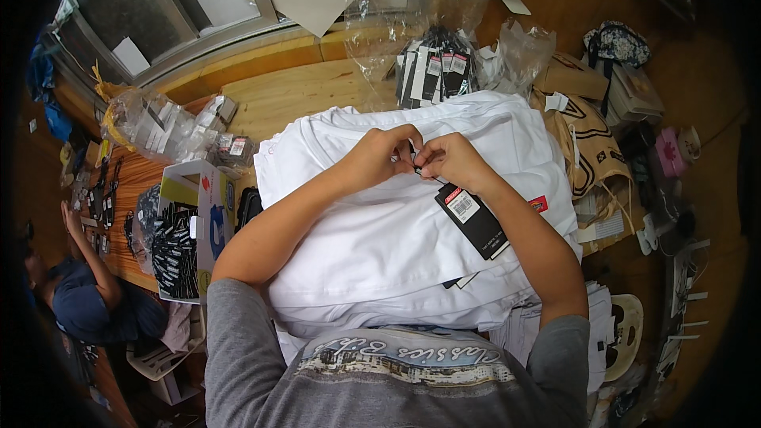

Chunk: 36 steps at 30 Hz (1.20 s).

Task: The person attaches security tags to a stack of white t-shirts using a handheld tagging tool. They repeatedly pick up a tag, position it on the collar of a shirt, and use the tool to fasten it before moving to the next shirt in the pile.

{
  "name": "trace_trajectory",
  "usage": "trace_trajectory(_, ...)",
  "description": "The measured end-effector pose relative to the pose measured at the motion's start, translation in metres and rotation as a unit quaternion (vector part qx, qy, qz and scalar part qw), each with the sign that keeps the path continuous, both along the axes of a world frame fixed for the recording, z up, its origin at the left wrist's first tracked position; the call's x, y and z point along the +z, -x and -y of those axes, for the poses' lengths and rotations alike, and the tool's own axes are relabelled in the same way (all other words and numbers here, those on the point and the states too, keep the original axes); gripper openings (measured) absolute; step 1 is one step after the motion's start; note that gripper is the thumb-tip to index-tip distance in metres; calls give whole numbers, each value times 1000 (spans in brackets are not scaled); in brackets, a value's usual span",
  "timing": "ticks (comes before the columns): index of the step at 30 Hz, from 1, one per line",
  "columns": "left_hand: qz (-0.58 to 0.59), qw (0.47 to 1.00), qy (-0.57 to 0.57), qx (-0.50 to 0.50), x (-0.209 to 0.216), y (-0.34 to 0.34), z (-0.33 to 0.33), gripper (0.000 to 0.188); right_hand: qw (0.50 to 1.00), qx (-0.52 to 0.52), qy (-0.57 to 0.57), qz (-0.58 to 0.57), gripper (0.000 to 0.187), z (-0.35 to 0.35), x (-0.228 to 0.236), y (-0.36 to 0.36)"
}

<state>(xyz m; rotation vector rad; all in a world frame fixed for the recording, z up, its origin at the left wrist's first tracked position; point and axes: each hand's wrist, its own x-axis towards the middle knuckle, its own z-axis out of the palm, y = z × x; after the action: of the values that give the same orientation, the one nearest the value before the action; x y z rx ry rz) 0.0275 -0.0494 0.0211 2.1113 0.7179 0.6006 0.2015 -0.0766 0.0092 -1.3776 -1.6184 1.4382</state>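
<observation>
My left hand (379, 158) and my right hand (453, 160) meet fingertip to fingertip above a pile of white shirts (349, 230). Both are closed in a pinch on the thin dark string (429, 177) of a hang tag. The black hang tag (473, 223), with a white label and a red strip, dangles from it below my right hand, beside my right forearm. My fingers hide the string's end and whether it passes through the cloth. A small red patch (539, 204) shows on the top shirt, right of my forearm. Another tag's corner (460, 280) pokes out lower in the pile.
Behind the shirts lies a clear bag of black tags (436, 71). An open carton (187, 230) of black strung pieces stands at left, near plastic-wrapped small boxes (162, 131). A tan bag (590, 147) is at right. Another person (103, 293) sits far left.
</observation>
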Motion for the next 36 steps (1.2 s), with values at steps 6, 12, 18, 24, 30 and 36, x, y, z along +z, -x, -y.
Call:
trace_trajectory(6, 206, 960, 128, 142, -9, -16, -28, 36, 997, 11, -65, -39, 16, 4, 3, 16)
trace_trajectory(12, 234, 919, 239, 210, -11, -52, -14, 53, 990, -31, -120, -61, 25, 7, -4, 21)
trace_trajectory(18, 289, 893, 243, 244, -9, -55, -12, 41, 988, -35, -110, -104, 27, 4, -10, 22)
trace_trajectory(24, 310, 892, 212, 253, -21, -58, -18, 30, 994, -17, -94, -51, 22, 5, 1, 19)
trace_trajectory(30, 141, 964, -40, 221, 26, 12, -41, 19, 951, -101, -265, 126, 11, -25, 38, -78)
trace_trajectory(36, -4, 988, -117, 100, 32, 40, -3, 33, 807, -248, -92, 527, 22, -27, 27, -153)
